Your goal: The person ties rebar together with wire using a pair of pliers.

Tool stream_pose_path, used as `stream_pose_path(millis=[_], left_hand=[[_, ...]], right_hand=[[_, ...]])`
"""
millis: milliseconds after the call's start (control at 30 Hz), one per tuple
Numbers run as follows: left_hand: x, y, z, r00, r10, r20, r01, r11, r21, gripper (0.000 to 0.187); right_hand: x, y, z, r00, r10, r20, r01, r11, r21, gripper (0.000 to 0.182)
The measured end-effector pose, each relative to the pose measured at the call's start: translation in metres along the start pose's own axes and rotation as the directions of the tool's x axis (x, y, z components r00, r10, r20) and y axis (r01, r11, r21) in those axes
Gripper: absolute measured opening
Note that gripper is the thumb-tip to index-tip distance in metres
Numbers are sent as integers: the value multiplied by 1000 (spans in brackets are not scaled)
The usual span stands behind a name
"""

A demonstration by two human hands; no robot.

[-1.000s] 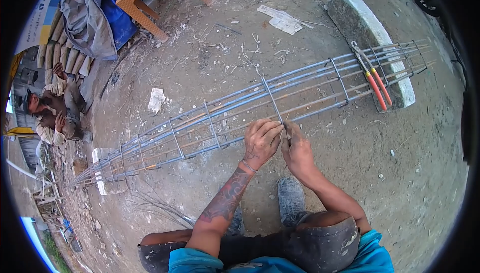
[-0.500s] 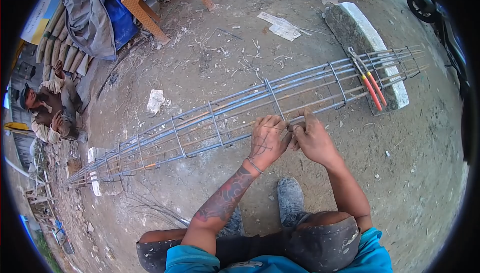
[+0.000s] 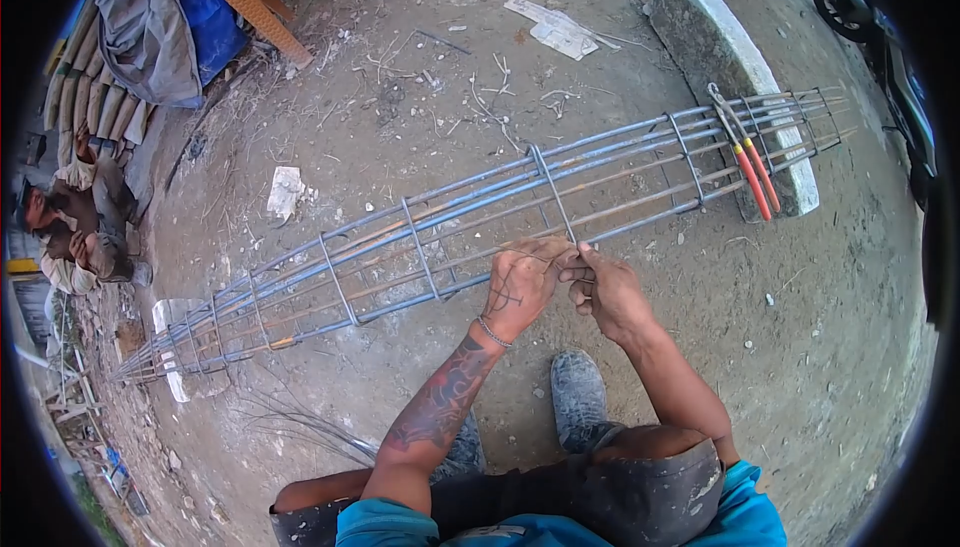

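Observation:
A long rebar cage (image 3: pixel 430 215) with square stirrups stretches across the view. My left hand (image 3: pixel 523 284) is closed around its near lower bar, beside a stirrup (image 3: pixel 555 197). Just right of it, my right hand (image 3: pixel 615 299) is closed in a pinch at the foot of that same stirrup. The fingertips of both hands nearly meet, and whatever thin piece the right one pinches is too small to make out. Pincers (image 3: pixel 757 179) with red and yellow handles rest across the cage's right end.
Pale blocks hold up the cage, one at the right (image 3: pixel 740 57) and one at the left (image 3: pixel 172 372). Thin wires (image 3: pixel 310 422) lie near my feet. A person (image 3: pixel 85 222) crouches at far left. An orange plastic chair (image 3: pixel 262 7) and a motorbike (image 3: pixel 890 77) stand farther back.
My right hand has drawn back slightly from the bar, its fingers now pinched near the stirrup's foot. My left hand has shifted slightly left. The view has turned a little.

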State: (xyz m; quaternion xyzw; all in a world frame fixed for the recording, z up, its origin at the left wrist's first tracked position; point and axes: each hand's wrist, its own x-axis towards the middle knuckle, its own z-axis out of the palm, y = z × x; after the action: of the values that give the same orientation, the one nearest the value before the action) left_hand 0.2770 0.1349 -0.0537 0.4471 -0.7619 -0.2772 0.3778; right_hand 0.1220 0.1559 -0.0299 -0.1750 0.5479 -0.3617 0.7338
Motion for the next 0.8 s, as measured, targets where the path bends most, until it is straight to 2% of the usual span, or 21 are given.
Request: stream_pose_path(millis=[33,100,133,200,233,267,300,333,400,433,467,500,533,567,600,633,667,700,733,800], left_hand=[[0,-1,0,1000,23,-19,-23,1000,-1,17],[0,-4,-1,998,57,-33,-57,998,-16,20],[-2,-5,0,995,89,-45,-90,995,-30,24],[-4,-6,-2,996,89,-27,-91,994,-56,28],[-2,-6,-4,995,97,-8,-98,992,-78,32],[2,-7,-10,994,111,1,-110,989,-101,32],[8,-4,-26,976,199,84,-198,980,-16,33],[16,-2,-41,946,277,170,-290,955,62,33],[36,-7,-71,970,217,114,-244,894,376,33],[50,-13,-78,991,116,63,-131,916,380,35],[65,-19,-80,1000,12,6,-13,924,381,38],[76,-27,-76,1000,16,12,-19,927,375,38],[87,-38,-71,985,-91,146,47,959,279,43],[97,-45,-65,943,-175,284,124,974,189,49],[106,-45,-63,941,-168,292,119,977,178,49],[113,-41,-60,932,-157,326,90,973,211,53],[116,-45,-50,912,-144,384,60,973,223,57],[117,-47,-47,906,-135,400,55,977,205,57],[115,-49,-46,914,-167,370,101,976,192,60],[114,-50,-46,920,-188,343,139,977,160,62]], right_hand=[[1,2,0,1000,6,-4,-6,1000,0,29],[4,4,-3,998,63,31,-68,978,197,26],[6,6,-3,998,65,24,-69,979,192,26],[8,12,-3,995,66,78,-92,909,407,25],[11,17,-5,997,60,56,-78,908,412,25],[14,21,-7,994,43,101,-84,892,445,24],[15,25,-8,989,25,143,-92,872,481,24],[14,24,-7,993,20,117,-75,867,493,24],[13,22,-3,999,-5,32,-6,943,334,22],[11,23,-1,1000,-1,14,-4,936,352,22],[10,21,1,999,-32,-30,40,956,290,21],[11,19,3,995,-70,-65,82,973,216,21],[12,20,2,995,-74,-72,87,973,216,21],[14,21,0,989,-116,-91,128,982,139,24],[16,22,-1,982,-153,-113,161,985,66,27],[14,18,-1,980,-146,-135,156,985,70,27],[9,12,1,948,-265,-176,206,933,-295,29],[7,4,2,910,-389,-139,222,744,-630,32],[6,1,4,907,-390,-160,208,744,-635,32],[3,-6,7,836,-547,-32,309,518,-797,31]])
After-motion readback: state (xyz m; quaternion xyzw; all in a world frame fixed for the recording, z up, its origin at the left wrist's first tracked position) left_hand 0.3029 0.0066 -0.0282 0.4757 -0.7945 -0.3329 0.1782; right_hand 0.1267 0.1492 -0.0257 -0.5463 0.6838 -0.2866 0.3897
